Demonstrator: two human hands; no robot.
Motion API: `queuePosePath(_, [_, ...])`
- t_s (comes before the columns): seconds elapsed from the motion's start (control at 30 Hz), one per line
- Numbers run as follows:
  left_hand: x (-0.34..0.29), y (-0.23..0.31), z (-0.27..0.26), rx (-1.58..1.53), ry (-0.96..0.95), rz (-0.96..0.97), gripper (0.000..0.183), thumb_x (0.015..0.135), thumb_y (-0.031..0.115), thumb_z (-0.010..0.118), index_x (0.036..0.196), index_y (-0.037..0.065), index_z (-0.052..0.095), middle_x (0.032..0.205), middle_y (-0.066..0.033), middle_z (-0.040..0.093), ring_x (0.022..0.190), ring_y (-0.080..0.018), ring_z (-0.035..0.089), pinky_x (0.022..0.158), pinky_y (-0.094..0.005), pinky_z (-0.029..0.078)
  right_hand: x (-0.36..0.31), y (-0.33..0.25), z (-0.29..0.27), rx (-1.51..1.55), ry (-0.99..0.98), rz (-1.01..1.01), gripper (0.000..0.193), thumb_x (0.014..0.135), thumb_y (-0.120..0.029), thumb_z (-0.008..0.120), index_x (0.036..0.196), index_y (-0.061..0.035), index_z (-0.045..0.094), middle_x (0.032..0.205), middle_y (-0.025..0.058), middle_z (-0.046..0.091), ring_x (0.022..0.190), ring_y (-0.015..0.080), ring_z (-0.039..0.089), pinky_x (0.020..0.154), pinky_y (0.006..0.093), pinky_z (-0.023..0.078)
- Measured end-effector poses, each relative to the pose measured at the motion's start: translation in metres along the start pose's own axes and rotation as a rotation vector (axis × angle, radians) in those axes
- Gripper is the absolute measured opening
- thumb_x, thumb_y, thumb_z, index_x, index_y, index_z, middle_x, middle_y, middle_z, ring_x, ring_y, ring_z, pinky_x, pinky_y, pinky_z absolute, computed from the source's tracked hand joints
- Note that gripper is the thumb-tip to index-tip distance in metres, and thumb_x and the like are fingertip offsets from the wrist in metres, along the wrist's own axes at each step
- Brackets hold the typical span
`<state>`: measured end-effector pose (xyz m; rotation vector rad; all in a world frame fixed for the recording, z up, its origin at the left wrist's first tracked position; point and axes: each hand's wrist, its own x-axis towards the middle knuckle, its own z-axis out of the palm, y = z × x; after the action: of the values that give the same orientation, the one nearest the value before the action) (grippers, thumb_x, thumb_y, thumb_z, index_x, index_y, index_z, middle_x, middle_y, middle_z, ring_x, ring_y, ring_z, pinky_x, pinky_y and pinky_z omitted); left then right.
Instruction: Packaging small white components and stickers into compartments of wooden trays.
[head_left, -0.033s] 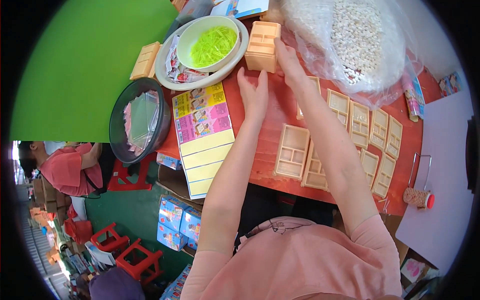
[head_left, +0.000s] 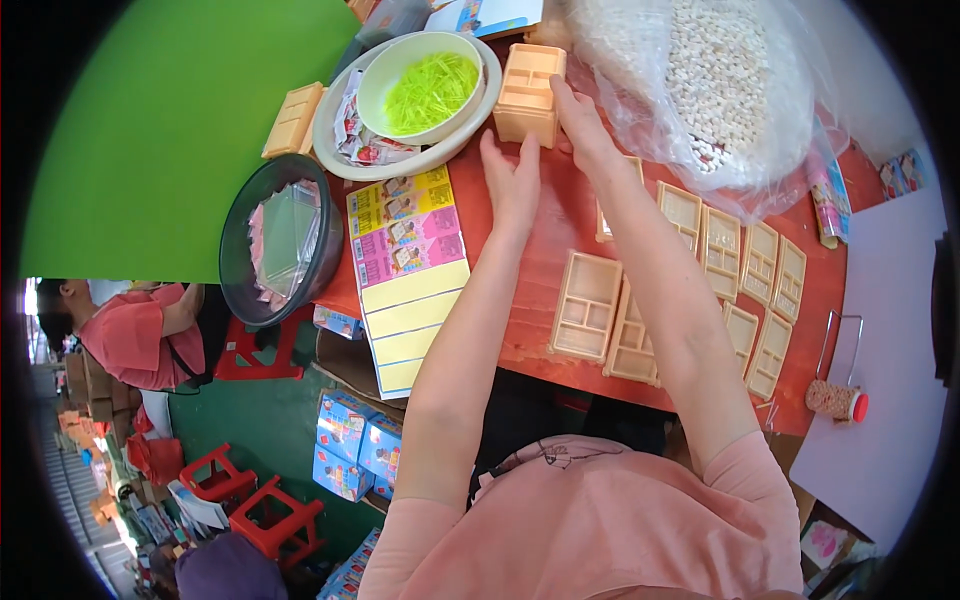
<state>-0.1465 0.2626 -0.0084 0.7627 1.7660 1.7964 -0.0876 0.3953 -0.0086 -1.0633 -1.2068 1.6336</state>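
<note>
A stack of peach-coloured plastic compartment trays (head_left: 530, 80) stands at the far middle of the red table. My right hand (head_left: 588, 125) is against the stack's right side, fingers stretched along it. Just below the stack's near edge, my left hand (head_left: 512, 180) is open, with thumb and fingers apart and nothing visible between them. Whether its fingertips touch the stack I cannot tell. Several single trays lie in rows at the right, among them one tray (head_left: 585, 305) near the front edge. My right forearm hides part of these rows.
Left of the stack, a white basin (head_left: 330, 140) holds sachets and a bowl (head_left: 370, 85) of bright green pieces. A dark basin (head_left: 232, 255) and a sticker sheet (head_left: 410, 300) lie nearer. A clear bag (head_left: 715, 100) of white pieces sits far right. Another person (head_left: 140, 335) is at the left.
The view has shifted very slightly. My hands stay around the tray stack, with no clear change in their grip.
</note>
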Motion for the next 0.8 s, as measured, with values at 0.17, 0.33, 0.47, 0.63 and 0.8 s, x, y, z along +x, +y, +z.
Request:
queuePosePath(0.17, [0.062,-0.012,-0.001,-0.088,0.052,-0.179,0.086,0.087,0.062,0.064,0.146,0.003,0.045,0.144,-0.0249,0.050,0.138,-0.0417,0.040,0.116,-0.0493,0.029,-0.018,-0.023,0.031,-0.068,-0.215,0.159,0.068,0.092,-0.056,0.063,0.130,-0.0001,0.060,0.119,0.0116,0.066,0.099,0.0200,0.064,0.081,0.0371,0.052])
queuePosePath(0.33, [0.039,0.009,0.027,0.144,0.054,-0.227,0.080,0.077,0.071,0.070,0.118,0.003,0.056,0.130,-0.0270,0.052,0.121,-0.0436,0.050,0.104,-0.0498,0.041,-0.017,-0.029,-0.014,0.088,-0.215,0.213,0.055,0.093,-0.050,0.065,0.133,-0.0127,0.060,0.119,0.0047,0.067,0.098,0.0193,0.066,0.074,0.0365,0.053])
queuePosePath(0.47, [0.016,0.040,0.033,-0.202,0.066,-0.345,0.075,0.076,0.048,0.081,0.116,0.000,0.041,0.121,-0.0202,0.045,0.110,-0.0334,0.053,0.086,-0.0400,0.051,-0.055,-0.058,-0.017,0.013,-0.197,0.231,0.054,0.097,-0.049,0.060,0.138,-0.0141,0.053,0.118,0.0060,0.065,0.103,0.0213,0.065,0.076,0.0424,0.055])
queuePosePath(0.63, [-0.027,0.079,0.054,-0.218,0.150,0.006,0.064,0.072,0.028,0.077,0.113,-0.003,0.041,0.118,-0.0229,0.044,0.105,-0.0374,0.051,0.094,-0.0435,0.045,-0.079,-0.071,-0.051,0.197,-0.117,0.036,0.057,0.103,-0.044,0.055,0.144,-0.0049,0.048,0.139,0.0136,0.057,0.124,0.0251,0.058,0.102,0.0416,0.050])
queuePosePath(0.8, [-0.056,0.135,-0.005,-0.477,0.102,0.335,0.059,0.075,0.016,0.074,0.116,0.000,0.035,0.111,-0.0168,0.046,0.103,-0.0262,0.051,0.092,-0.0415,0.045,-0.169,-0.115,0.004,0.349,-0.267,-0.195,0.063,0.106,-0.047,0.043,0.150,-0.0026,0.039,0.148,0.0137,0.049,0.135,0.0254,0.049,0.114,0.0409,0.038])
